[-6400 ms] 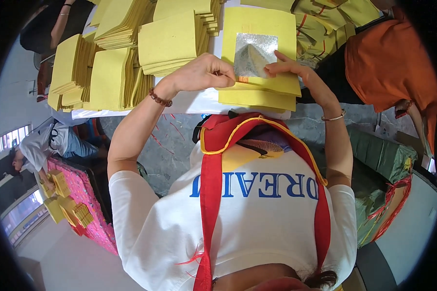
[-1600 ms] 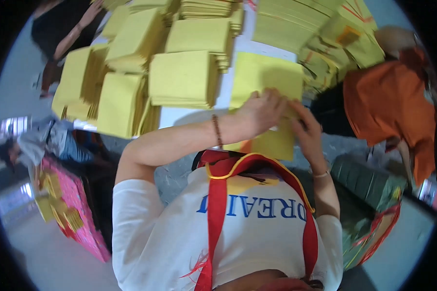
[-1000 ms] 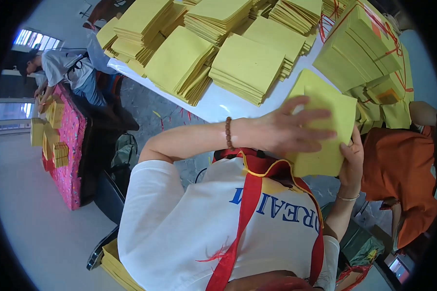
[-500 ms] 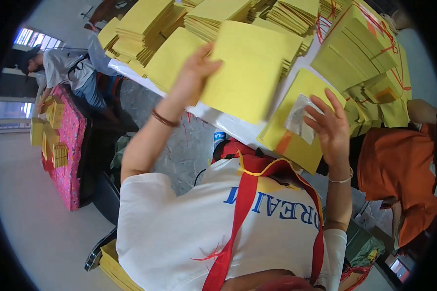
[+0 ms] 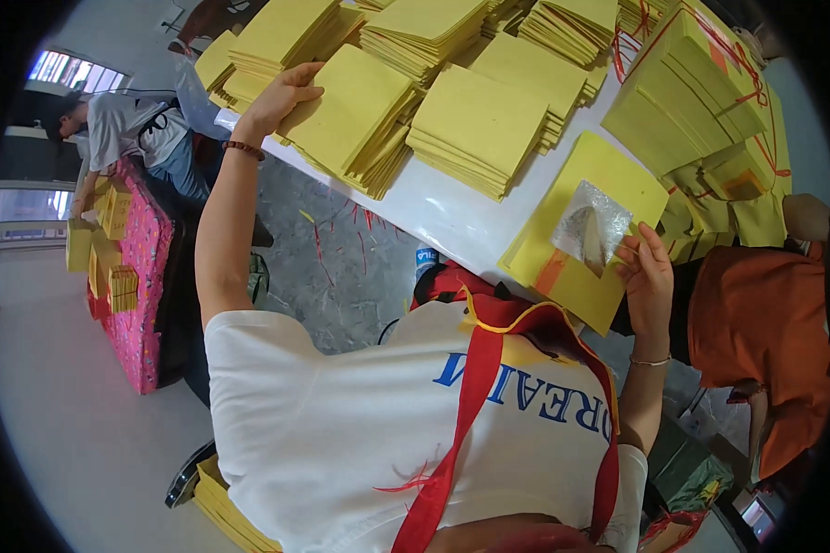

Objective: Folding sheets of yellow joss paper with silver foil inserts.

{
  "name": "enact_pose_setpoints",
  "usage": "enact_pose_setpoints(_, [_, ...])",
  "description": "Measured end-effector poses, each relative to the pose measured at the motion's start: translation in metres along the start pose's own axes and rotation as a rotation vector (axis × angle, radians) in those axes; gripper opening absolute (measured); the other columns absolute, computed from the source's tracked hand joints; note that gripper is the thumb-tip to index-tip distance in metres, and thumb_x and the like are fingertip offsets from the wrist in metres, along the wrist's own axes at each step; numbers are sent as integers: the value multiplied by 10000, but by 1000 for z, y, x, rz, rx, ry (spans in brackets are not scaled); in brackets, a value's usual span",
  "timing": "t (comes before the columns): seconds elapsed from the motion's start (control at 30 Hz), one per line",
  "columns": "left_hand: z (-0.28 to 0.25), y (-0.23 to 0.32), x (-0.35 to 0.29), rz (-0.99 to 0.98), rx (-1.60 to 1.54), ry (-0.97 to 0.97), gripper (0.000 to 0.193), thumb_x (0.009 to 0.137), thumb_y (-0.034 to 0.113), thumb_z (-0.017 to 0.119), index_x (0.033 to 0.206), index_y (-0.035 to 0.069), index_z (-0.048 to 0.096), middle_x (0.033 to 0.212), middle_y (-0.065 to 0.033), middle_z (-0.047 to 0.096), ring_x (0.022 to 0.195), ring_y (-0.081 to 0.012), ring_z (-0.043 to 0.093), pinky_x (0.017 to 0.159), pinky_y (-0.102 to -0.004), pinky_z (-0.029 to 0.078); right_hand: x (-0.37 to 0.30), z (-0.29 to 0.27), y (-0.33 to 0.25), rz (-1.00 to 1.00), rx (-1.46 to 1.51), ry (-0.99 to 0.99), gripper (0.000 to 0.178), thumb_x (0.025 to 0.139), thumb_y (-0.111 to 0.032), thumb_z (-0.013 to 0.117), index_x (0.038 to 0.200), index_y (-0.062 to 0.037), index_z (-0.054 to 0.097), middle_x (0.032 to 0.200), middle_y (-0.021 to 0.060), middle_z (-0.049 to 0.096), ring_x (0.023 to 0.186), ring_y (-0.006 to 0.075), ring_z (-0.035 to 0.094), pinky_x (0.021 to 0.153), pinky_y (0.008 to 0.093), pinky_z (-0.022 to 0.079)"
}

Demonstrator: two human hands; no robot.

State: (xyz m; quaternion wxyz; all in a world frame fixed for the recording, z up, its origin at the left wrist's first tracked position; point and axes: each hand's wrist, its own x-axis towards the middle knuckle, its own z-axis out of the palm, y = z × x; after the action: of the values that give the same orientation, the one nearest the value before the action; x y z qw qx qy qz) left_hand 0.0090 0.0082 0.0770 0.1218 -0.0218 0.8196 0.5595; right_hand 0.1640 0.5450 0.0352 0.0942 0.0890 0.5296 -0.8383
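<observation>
Rows of yellow paper packets lie in stacks on a white-covered table point(image 5: 438, 212). At the left stack point(image 5: 350, 111), my left hand point(image 5: 286, 97) grips the outer edge, thumb on top and fingers around the side. Beside it, a second stack point(image 5: 480, 124) lies apart from both hands. My right hand point(image 5: 647, 267) has its fingers bent over the right edge of a larger yellow packet point(image 5: 535, 244) near the table's front. On that packet lie a clear plastic sheet point(image 5: 581, 226) and an orange strip point(image 5: 551, 272). The fingertips are close to the plastic's edge.
Tall bundles tied with red string point(image 5: 682, 83) stand at the right. Someone in orange clothing point(image 5: 756, 341) is close by there. At the far left a person in a white shirt point(image 5: 124, 129) leans over a pink-covered table point(image 5: 134, 304) holding yellow bundles. Red string scraps point(image 5: 364, 221) lie around.
My left hand has moved left to the left stack; the packet it held in the air is now down among the stacks. My right hand has lowered, its spread fingers now bent at the packet's edge.
</observation>
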Motion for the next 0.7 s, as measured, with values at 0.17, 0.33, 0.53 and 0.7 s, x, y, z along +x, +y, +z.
enact_pose_setpoints(0.17, [14,-12,6,98,246,151,438,868,38,522,1299,6,449,1206,-88,563,998,-167,562,847,-271,457,-3,-3,3,7,-31,30,344,926,-165,512,1246,-45,473,1045,56,607,905,111,589,744,243,467])
enact_pose_setpoints(0.33, [19,-29,11,528,1002,252,500,768,20,539,1245,170,539,1165,-134,575,1006,-297,553,858,-366,447,-4,-5,3,-2,-83,67,336,924,-155,517,1234,-30,484,1046,59,612,899,106,583,743,235,456])
enact_pose_setpoints(0.53, [50,-70,13,569,1246,411,461,772,31,532,1190,219,583,1201,-119,538,1016,-336,519,868,-409,436,-3,-5,10,-270,-543,130,294,893,-129,567,1170,-34,546,1037,75,624,899,147,582,742,239,430])
enact_pose_setpoints(0.7, [47,-80,8,541,1154,453,494,796,-37,464,1228,186,548,1242,-160,499,1099,-356,468,932,-424,394,-4,3,12,-715,-1485,-3,290,765,-129,653,1052,-113,618,1047,62,596,1000,257,540,819,351,415])
